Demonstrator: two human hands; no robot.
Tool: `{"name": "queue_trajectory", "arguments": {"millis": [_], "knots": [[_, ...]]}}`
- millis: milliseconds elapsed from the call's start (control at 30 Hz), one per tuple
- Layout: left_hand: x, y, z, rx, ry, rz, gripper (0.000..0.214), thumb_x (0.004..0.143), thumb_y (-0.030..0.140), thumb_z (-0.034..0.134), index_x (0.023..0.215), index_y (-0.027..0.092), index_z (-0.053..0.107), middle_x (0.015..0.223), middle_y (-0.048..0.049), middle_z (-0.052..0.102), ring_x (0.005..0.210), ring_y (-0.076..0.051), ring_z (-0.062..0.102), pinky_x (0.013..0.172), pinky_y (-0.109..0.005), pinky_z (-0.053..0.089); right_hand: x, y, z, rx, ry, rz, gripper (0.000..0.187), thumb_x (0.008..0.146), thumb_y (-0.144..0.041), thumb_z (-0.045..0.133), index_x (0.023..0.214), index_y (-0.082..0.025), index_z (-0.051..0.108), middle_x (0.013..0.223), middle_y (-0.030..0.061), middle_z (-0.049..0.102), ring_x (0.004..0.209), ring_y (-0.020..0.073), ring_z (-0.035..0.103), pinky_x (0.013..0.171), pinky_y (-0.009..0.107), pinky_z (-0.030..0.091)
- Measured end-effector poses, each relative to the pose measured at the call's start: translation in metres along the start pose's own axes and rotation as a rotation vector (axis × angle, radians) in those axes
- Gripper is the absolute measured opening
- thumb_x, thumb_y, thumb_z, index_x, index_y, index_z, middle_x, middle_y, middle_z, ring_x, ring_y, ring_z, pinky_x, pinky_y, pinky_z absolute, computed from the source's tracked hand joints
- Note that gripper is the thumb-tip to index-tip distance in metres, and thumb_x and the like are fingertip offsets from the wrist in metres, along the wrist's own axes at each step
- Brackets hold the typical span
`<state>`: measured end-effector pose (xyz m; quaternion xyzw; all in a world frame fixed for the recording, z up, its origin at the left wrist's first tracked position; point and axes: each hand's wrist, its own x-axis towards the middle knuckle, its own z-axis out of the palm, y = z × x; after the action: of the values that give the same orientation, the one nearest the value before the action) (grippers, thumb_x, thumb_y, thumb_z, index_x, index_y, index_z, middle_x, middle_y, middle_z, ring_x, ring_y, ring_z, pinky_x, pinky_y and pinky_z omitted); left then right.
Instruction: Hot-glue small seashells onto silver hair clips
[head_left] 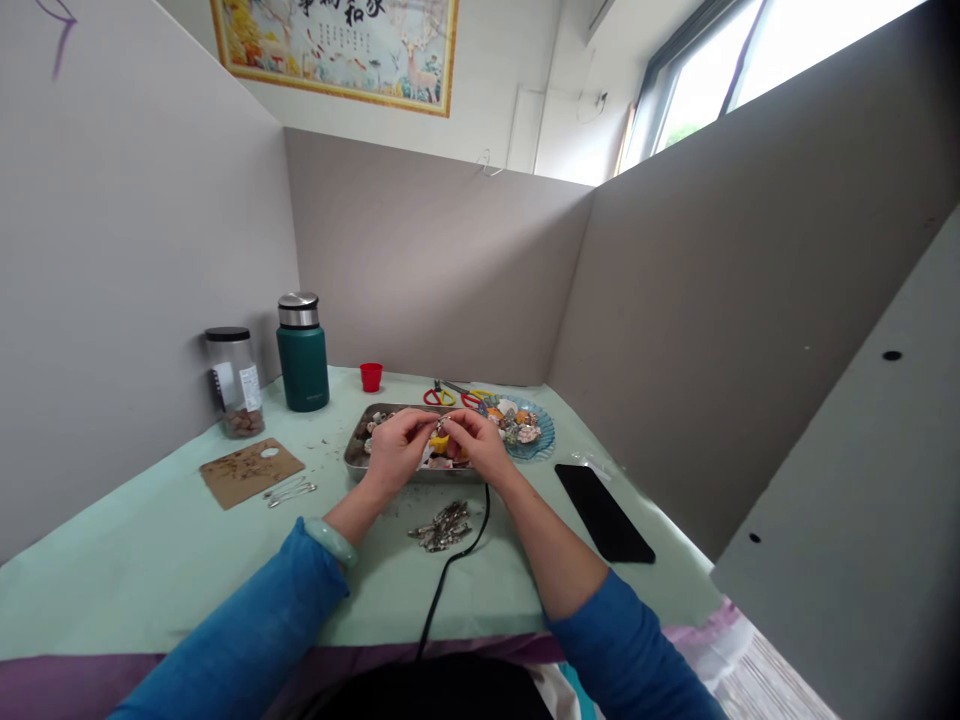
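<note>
Left hand (396,450) and right hand (480,445) meet over a rectangular grey metal tray (420,477), their fingertips almost together and thumbs turned inward, pinching a small silvery piece (441,427) between them. Both forearms reach forward from blue sleeves (251,610), the left slanting in toward the right, the right slanting in toward the left, so that they converge at the tray; wrists are roughly straight and backs of the hands face up and outward. A pale green bangle (332,542) circles the left wrist.

The silvery piece sits at the fingertips, above the tray's middle; it is too small and covered to tell which way it points or how its long axis lies. The tray's long axis runs left to right across the green-covered bench (375,605), with mixed colourful small pieces (435,462) inside. Nearer the body lies a loose pile of slim silver metal pieces (442,527), most slanting up toward the right, just beside a black cord (450,570).
</note>
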<state>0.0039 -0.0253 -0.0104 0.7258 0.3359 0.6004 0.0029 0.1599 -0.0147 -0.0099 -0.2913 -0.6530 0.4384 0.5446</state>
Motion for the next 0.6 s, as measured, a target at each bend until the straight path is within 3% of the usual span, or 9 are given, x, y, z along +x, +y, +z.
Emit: {"name": "queue_trajectory", "arguments": {"millis": [433, 600], "knots": [[0.0019, 0.0025, -0.0003, 0.013, -0.003, -0.075, 0.014, 0.083, 0.025, 0.057, 0.083, 0.021, 0.07, 0.08, -0.003, 0.071, 0.071, -0.015, 0.062, 0.066, -0.026, 0.048, -0.0018, -0.0004, -0.0026, -0.026, -0.06, 0.022, 0.031, 0.076, -0.048, 0.064, 0.074, -0.018, 0.057, 0.054, -0.005, 0.055, 0.043, 0.0066, 0.046, 0.042, 0.018, 0.039], [0.0005, -0.0045, 0.0024, -0.012, 0.013, -0.162, 0.014, 0.082, 0.027, 0.058, 0.085, 0.02, 0.071, 0.082, -0.0037, 0.071, 0.069, -0.015, 0.062, 0.064, -0.026, 0.048, 0.0003, -0.0003, -0.0063, 0.001, -0.024, -0.016, 0.027, 0.08, -0.045, 0.06, 0.082, -0.019, 0.054, 0.068, -0.0031, 0.062, 0.042, 0.0062, 0.048, 0.041, 0.019, 0.038]]}}
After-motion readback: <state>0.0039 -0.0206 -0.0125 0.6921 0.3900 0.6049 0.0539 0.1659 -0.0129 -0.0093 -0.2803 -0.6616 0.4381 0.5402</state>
